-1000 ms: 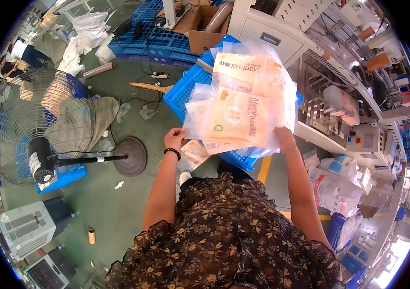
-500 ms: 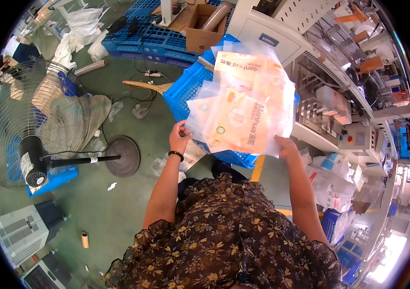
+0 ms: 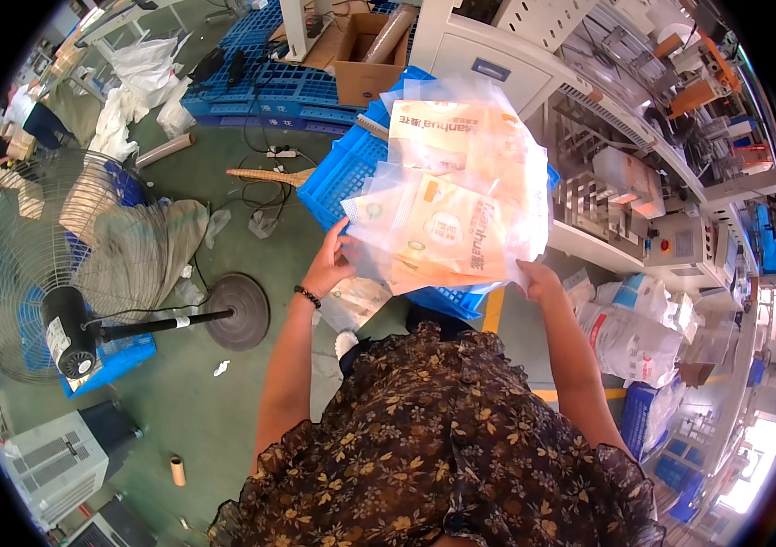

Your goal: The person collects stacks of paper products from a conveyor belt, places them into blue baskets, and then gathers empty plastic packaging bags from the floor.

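A loose pile of printed orange-and-clear plastic packaging bags (image 3: 447,228) lies over a blue plastic crate (image 3: 338,187) in front of me. The bags are fanned unevenly and hide most of the crate's inside. My right hand (image 3: 538,281) pinches the lower right edge of the pile between thumb and fingers. By the pile's left edge is my left hand (image 3: 326,264), thumb and fingers parted, fingertips at the edge of a bag. A dark beaded bracelet (image 3: 308,296) circles my left wrist.
A black stand fan (image 3: 69,333) with a round base stands at left. Beyond the crate are blue pallets (image 3: 269,100) and a cardboard box (image 3: 367,68). Machinery (image 3: 629,191) lines the right, with white sacks (image 3: 629,342) below it. Cables (image 3: 265,187) lie on the floor.
My left hand has drawn slightly left and its fingers have spread from the bag edge. The right hand keeps its pinch. The whole view has shifted a little.
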Demonstrator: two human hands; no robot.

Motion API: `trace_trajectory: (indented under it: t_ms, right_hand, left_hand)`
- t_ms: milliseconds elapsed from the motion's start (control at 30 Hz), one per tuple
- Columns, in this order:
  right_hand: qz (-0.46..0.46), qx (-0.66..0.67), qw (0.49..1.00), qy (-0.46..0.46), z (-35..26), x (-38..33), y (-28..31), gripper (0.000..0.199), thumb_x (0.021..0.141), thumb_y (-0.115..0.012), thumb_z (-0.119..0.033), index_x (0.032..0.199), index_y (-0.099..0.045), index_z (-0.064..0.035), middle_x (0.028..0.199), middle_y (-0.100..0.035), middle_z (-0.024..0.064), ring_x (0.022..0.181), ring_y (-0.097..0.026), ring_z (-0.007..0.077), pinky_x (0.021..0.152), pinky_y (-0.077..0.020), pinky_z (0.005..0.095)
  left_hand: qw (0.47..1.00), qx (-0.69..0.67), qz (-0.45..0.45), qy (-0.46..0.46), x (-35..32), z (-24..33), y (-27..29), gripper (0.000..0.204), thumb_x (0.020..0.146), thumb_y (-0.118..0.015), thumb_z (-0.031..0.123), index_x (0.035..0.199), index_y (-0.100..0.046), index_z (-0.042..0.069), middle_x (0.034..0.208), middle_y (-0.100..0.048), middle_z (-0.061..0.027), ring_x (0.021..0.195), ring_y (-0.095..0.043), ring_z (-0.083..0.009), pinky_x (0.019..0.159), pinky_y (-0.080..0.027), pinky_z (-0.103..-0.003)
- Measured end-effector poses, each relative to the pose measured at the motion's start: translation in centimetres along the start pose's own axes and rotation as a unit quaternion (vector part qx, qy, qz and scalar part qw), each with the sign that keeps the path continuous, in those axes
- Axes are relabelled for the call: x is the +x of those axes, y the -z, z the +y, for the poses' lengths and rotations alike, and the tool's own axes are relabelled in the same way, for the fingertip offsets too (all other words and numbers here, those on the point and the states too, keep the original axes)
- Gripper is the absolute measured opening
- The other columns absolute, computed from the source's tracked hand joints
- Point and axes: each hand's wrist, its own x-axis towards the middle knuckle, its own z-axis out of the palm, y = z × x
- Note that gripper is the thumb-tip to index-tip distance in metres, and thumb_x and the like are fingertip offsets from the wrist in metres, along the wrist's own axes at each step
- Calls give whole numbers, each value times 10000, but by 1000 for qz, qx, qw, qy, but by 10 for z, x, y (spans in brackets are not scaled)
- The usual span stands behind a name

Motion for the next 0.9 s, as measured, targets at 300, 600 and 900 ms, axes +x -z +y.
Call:
trace_trajectory:
  t_ms: [300,600,900]
  right_hand:
    - [38,-264,940,214,24,42,29,199,889,-664,-105,989,-595,53,919,-670,120,723,-638,211,629,-536,349]
    - [-90,13,961,262,25,17,23,401,848,-683,-72,1204,-530,31,1060,-650,153,903,-653,256,766,-557,395]
    - [-369,-139,890,227,-36,-126,-37,394,906,-589,-177,1257,-556,1,1141,-645,91,1112,-552,152,1038,-375,301]
  left_hand:
    - [951,-29,282,124,17,-26,-6,508,811,-648,-76,1296,-551,41,815,-670,-51,697,-622,-133,585,-478,-274]
    - [884,330,295,-148,28,37,-83,142,827,-610,6,960,-642,47,941,-627,-101,796,-625,-233,708,-520,-324]
    - [942,245,85,-215,49,119,-201,122,862,-631,15,980,-663,23,921,-644,-88,781,-628,-185,703,-511,-297]
